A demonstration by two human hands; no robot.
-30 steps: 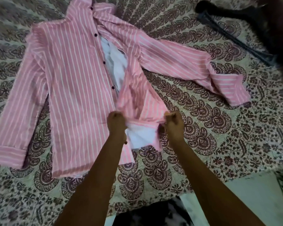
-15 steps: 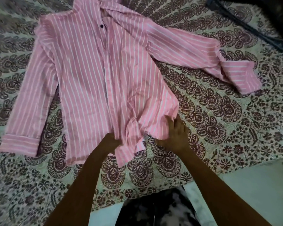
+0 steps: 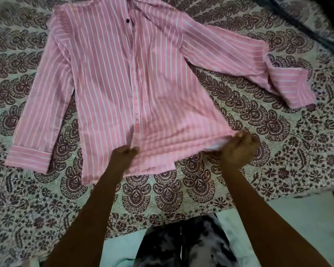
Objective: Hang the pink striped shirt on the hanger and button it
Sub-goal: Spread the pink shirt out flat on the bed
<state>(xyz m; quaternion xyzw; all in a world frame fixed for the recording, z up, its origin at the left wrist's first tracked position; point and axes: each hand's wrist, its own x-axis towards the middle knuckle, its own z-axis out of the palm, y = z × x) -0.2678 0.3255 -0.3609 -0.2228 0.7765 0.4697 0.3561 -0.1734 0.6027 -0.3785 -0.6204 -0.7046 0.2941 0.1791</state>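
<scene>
1. The pink striped shirt [image 3: 123, 83] lies front-up and spread flat on the patterned bedspread [image 3: 278, 151], its hem nearest the person and its collar end running off the far edge of view.
2. The left hand [image 3: 123, 154] pinches the hem near the front placket, its fingers curled onto the cloth.
3. The right hand [image 3: 239, 149] grips the hem's right corner, fingers bunched round the fabric and lifting it slightly, so that pale inner cloth shows just beside the knuckles.
4. Between the two hands the hem hangs as a loose, wrinkled edge; left of the left hand the hem lies flat on the bedspread.
5. Near the person's body, behind both wrists, a band of bare bedspread runs to the bed's near edge.
6. Far left of the left hand lies the left sleeve cuff [image 3: 27, 157], flat on the bed.
7. Beyond and right of the right hand lies the right sleeve [image 3: 239, 56], its cuff folded back.
8. One dark button [image 3: 127, 20] shows on the placket, well beyond the left hand.
9. A dark strap-like object [image 3: 305, 29], blurred, crosses the far right corner, well apart from the shirt's body.
</scene>
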